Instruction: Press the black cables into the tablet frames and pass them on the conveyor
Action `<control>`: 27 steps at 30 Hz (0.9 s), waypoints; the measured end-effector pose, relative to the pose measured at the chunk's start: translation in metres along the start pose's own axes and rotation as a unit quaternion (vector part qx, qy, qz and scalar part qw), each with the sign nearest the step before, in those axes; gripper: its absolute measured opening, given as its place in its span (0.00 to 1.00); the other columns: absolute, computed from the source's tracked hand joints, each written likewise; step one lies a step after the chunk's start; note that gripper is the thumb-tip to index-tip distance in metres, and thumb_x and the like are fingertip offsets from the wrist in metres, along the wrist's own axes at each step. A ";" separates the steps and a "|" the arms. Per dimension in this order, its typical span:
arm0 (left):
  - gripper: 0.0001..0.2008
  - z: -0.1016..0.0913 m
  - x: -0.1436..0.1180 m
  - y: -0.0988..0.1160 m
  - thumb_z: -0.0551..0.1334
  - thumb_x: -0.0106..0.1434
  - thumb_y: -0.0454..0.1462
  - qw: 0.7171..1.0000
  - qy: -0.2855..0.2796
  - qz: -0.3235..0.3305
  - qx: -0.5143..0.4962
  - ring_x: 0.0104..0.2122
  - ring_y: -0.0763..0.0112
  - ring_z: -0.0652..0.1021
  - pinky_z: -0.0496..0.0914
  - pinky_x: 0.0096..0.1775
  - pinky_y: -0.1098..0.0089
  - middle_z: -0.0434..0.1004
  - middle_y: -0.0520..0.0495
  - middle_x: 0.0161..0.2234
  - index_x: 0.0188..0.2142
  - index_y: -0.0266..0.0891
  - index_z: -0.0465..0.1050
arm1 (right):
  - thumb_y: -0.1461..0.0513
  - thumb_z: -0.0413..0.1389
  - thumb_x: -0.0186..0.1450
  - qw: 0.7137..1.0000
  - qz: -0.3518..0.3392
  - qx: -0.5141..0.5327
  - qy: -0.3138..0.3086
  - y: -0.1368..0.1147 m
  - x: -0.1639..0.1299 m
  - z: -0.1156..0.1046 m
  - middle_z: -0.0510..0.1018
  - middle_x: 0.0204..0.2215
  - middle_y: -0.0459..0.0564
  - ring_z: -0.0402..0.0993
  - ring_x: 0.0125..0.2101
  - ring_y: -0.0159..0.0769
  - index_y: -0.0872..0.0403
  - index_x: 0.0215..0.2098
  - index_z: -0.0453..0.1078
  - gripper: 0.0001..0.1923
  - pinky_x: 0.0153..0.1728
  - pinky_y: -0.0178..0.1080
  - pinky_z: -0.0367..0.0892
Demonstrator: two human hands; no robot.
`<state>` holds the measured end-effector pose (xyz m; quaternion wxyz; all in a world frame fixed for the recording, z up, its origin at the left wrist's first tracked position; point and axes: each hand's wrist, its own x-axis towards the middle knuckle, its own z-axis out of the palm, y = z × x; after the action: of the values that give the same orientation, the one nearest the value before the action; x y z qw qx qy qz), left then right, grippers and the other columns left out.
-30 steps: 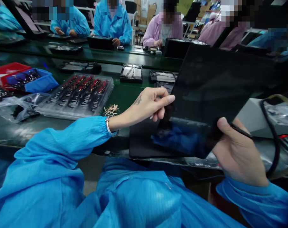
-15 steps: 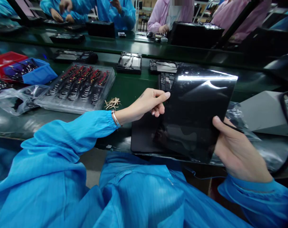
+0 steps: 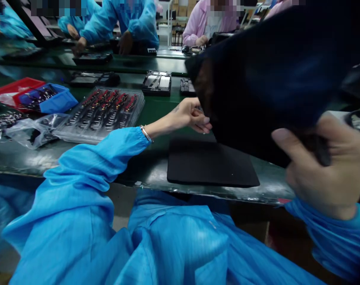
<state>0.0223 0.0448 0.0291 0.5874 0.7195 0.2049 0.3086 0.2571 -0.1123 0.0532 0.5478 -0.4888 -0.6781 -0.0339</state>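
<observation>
Dark green tabletop, glossy, w/ a black mat at the near edge. Further left: clear tray of parts, plastic bag, blue bin. Far side, other people in blue and pink coats at a 2nd line. Right hand, near and blurred, is clenched on the lower right edge of a big black panel raised above the mat. Left hand has fingers curled at the panel's left edge, touching it; a real grip there I can't tell.
</observation>
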 end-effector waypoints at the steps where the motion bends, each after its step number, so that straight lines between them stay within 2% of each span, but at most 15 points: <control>1: 0.11 -0.004 0.004 -0.007 0.72 0.65 0.38 1.000 -0.002 0.011 0.026 0.36 0.62 0.86 0.82 0.41 0.64 0.85 0.40 0.36 0.39 0.33 0.74 | 0.64 0.65 0.69 0.995 -0.075 -0.050 -0.033 0.001 -0.004 0.001 0.86 0.38 0.46 0.85 0.39 0.36 0.53 0.49 0.82 0.10 0.48 0.36 0.80; 3: 0.12 -0.014 0.006 -0.021 0.73 0.61 0.39 0.996 -0.010 0.034 0.082 0.41 0.59 0.86 0.80 0.45 0.64 0.86 0.38 0.40 0.39 0.33 0.77 | 0.70 0.62 0.70 0.971 -0.204 -0.079 -0.096 0.003 -0.017 0.006 0.86 0.47 0.54 0.86 0.44 0.38 0.57 0.56 0.78 0.16 0.48 0.34 0.80; 5: 0.18 -0.028 0.001 -0.032 0.74 0.58 0.39 0.989 0.000 0.042 0.143 0.48 0.56 0.85 0.78 0.48 0.65 0.86 0.38 0.45 0.46 0.34 0.78 | 0.74 0.59 0.70 0.941 -0.297 -0.074 -0.147 0.006 -0.033 0.011 0.82 0.55 0.61 0.82 0.55 0.46 0.62 0.60 0.75 0.21 0.57 0.41 0.78; 7: 0.21 -0.042 -0.014 -0.038 0.71 0.60 0.39 0.971 0.053 0.008 0.235 0.47 0.57 0.84 0.76 0.48 0.66 0.86 0.39 0.45 0.52 0.35 0.77 | 0.75 0.57 0.70 0.915 -0.350 -0.097 -0.174 0.010 -0.050 0.014 0.80 0.58 0.66 0.77 0.61 0.53 0.66 0.61 0.73 0.21 0.61 0.49 0.75; 9: 0.17 -0.055 -0.036 -0.038 0.63 0.67 0.40 0.933 0.104 -0.069 0.337 0.39 0.62 0.84 0.76 0.43 0.67 0.85 0.41 0.41 0.52 0.34 0.78 | 0.75 0.56 0.71 0.901 -0.365 -0.135 -0.189 0.014 -0.065 0.015 0.80 0.58 0.66 0.76 0.61 0.56 0.67 0.61 0.73 0.20 0.61 0.52 0.75; 11: 0.18 -0.060 -0.060 -0.036 0.57 0.71 0.44 0.898 0.089 -0.151 0.403 0.33 0.64 0.82 0.75 0.40 0.66 0.83 0.42 0.37 0.47 0.34 0.80 | 0.74 0.54 0.72 0.897 -0.359 -0.154 -0.207 0.016 -0.076 0.015 0.79 0.58 0.66 0.77 0.60 0.56 0.66 0.60 0.73 0.19 0.59 0.52 0.76; 12: 0.21 -0.060 -0.071 -0.035 0.55 0.72 0.47 0.886 0.066 -0.173 0.425 0.34 0.63 0.82 0.75 0.41 0.65 0.83 0.42 0.37 0.46 0.35 0.80 | 0.75 0.54 0.72 0.897 -0.352 -0.157 -0.216 0.016 -0.080 0.015 0.79 0.59 0.65 0.78 0.59 0.55 0.66 0.60 0.73 0.19 0.58 0.52 0.76; 14: 0.25 -0.054 -0.088 -0.036 0.52 0.73 0.51 0.872 0.037 -0.166 0.459 0.43 0.58 0.82 0.75 0.49 0.61 0.81 0.41 0.42 0.50 0.37 0.80 | 0.75 0.53 0.73 0.899 -0.337 -0.153 -0.236 0.019 -0.089 0.018 0.79 0.60 0.64 0.78 0.59 0.54 0.65 0.61 0.72 0.20 0.58 0.52 0.77; 16: 0.27 -0.044 -0.099 -0.038 0.52 0.71 0.52 0.869 0.052 -0.146 0.469 0.54 0.53 0.78 0.70 0.59 0.55 0.78 0.38 0.51 0.56 0.38 0.77 | 0.72 0.55 0.74 0.902 -0.322 -0.134 -0.257 0.022 -0.096 0.022 0.78 0.60 0.64 0.77 0.60 0.53 0.64 0.61 0.72 0.18 0.59 0.53 0.76; 19: 0.29 -0.023 -0.107 -0.033 0.60 0.66 0.52 0.902 0.100 -0.198 0.369 0.59 0.48 0.75 0.69 0.62 0.51 0.72 0.33 0.58 0.59 0.35 0.71 | 0.64 0.59 0.75 0.908 -0.305 -0.100 -0.269 0.028 -0.105 0.030 0.77 0.61 0.65 0.76 0.61 0.53 0.63 0.61 0.73 0.19 0.61 0.55 0.75; 22: 0.35 0.001 -0.109 -0.008 0.68 0.62 0.51 0.946 0.126 -0.260 0.144 0.51 0.53 0.81 0.77 0.50 0.57 0.77 0.36 0.54 0.62 0.39 0.61 | 0.69 0.57 0.74 0.919 -0.290 -0.087 -0.253 0.031 -0.105 0.035 0.76 0.63 0.63 0.73 0.65 0.50 0.62 0.64 0.71 0.21 0.66 0.54 0.70; 24: 0.40 0.012 -0.105 0.012 0.73 0.60 0.49 0.953 0.165 -0.254 0.030 0.41 0.61 0.83 0.78 0.38 0.66 0.81 0.42 0.49 0.65 0.44 0.57 | 0.70 0.57 0.73 0.929 -0.287 -0.074 -0.223 0.033 -0.097 0.037 0.76 0.63 0.64 0.70 0.67 0.49 0.62 0.64 0.71 0.21 0.69 0.53 0.66; 27: 0.40 0.011 -0.075 0.033 0.76 0.55 0.42 0.955 0.238 -0.176 -0.006 0.28 0.71 0.79 0.72 0.26 0.75 0.81 0.48 0.42 0.63 0.45 0.61 | 0.63 0.61 0.73 0.934 -0.320 -0.069 -0.147 0.043 -0.074 0.037 0.77 0.62 0.63 0.65 0.70 0.50 0.61 0.62 0.72 0.20 0.72 0.55 0.62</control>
<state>-0.0266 -0.0204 0.0448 0.5711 0.5737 0.4607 0.3640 0.2553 -0.1148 -0.0403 0.3672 -0.2825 -0.8674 -0.1818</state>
